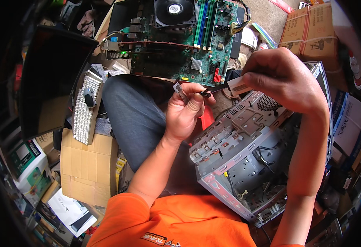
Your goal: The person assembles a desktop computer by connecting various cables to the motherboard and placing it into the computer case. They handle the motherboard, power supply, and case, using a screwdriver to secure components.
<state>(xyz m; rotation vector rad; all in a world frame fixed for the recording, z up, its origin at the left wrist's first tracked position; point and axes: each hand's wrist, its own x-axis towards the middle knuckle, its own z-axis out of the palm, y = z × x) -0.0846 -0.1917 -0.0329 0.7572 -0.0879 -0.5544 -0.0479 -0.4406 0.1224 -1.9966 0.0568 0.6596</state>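
In front of me, my left hand (pixel 185 110) is closed, with a small black cable connector (pixel 205 94) pinched at its thumb and fingertips. A small silvery metal piece (pixel 178 87) sticks out between its fingers; its full shape is hidden. From the connector a short black cable (pixel 219 88) runs right to a white barcode label (pixel 238 86). My right hand (pixel 280 76) is closed on this labelled cable, thumb against the fingers. Just beyond both hands lies a green motherboard (pixel 164 61) carrying a black cooling fan (pixel 174 9) and red sockets (pixel 217 75).
An open metal computer case (pixel 230 164) leans on its side at my right. At left stand a dark monitor (pixel 50 82), a white keyboard (pixel 85 119) with a mouse (pixel 89 98) on it, and a brown cardboard box (pixel 87 168). Another carton (pixel 310 33) sits far right.
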